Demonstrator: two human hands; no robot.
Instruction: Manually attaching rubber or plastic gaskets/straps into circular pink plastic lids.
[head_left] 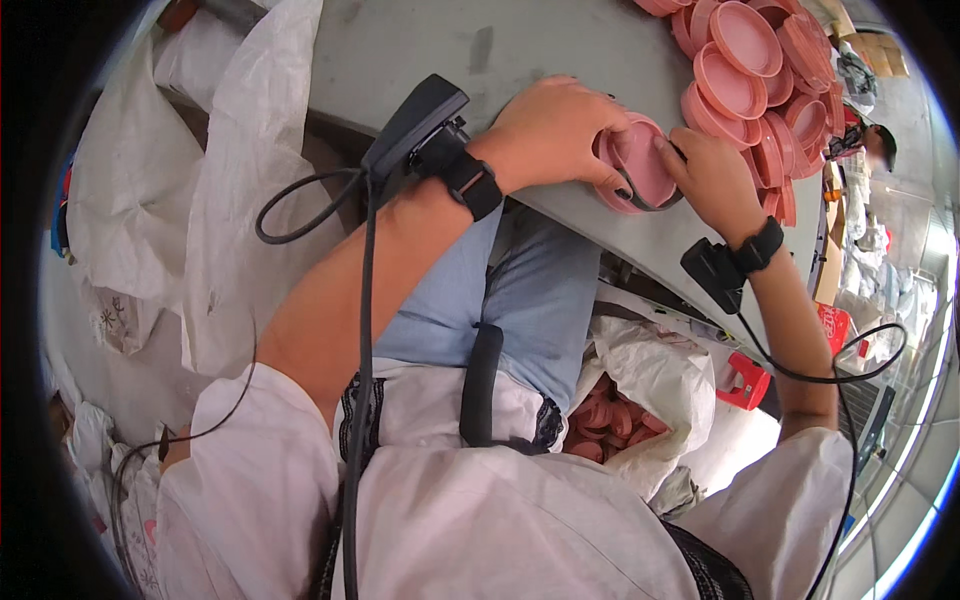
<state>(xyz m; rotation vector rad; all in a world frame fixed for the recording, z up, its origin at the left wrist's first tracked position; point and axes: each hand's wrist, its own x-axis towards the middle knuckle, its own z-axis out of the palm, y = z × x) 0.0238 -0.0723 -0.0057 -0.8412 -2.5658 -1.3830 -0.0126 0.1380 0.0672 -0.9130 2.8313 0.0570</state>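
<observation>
Left hand (pixel 548 128) cupped over the near side of a pink round lid (pixel 640 160), fingers curled on its rim. Right hand (pixel 712 175) grips the lid's other side, thumb at a thin black ring (pixel 640 200) that sits along the lid's lower edge. Both hands clamped on the same lid, close together. Lid rests at the front edge of the grey surface (pixel 560 50), tilted toward the person. Pile of matching pink lids (pixel 760 70) just beyond the right hand. White woven sack (pixel 650 385) below the surface edge holds more pink lids. Black sensor units strapped on both wrists, cables trailing.
</observation>
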